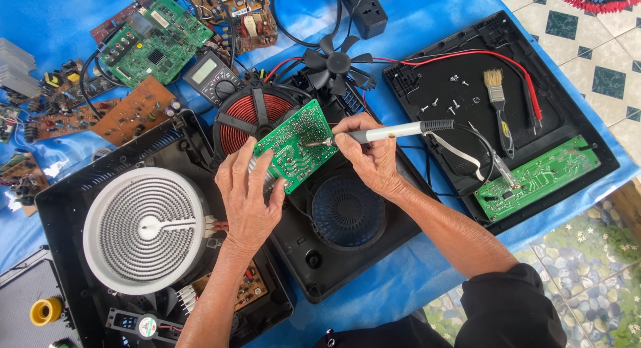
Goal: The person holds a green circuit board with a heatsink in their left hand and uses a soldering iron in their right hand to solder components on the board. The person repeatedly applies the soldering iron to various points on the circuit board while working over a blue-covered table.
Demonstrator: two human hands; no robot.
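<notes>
Left hand (248,193), frame centre, grips small green circuit board (297,144) from below, board tilted. Right hand (368,154) closed around soldering iron (394,130), tip touching board's middle. Red coil (250,118) just behind board; round black fan grille (347,210) below right hand. White spiral heating plate (145,229) lower left. Black fan (336,63) top centre. Paintbrush (498,101) and long green board (537,177) in black tray (427,74), right. Blue cloth (427,21) underneath.

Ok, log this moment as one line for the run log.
left hand: holds green circuit board | right hand: holds soldering iron, tip on board | beneath: open black cooker base on blue sheet
</notes>
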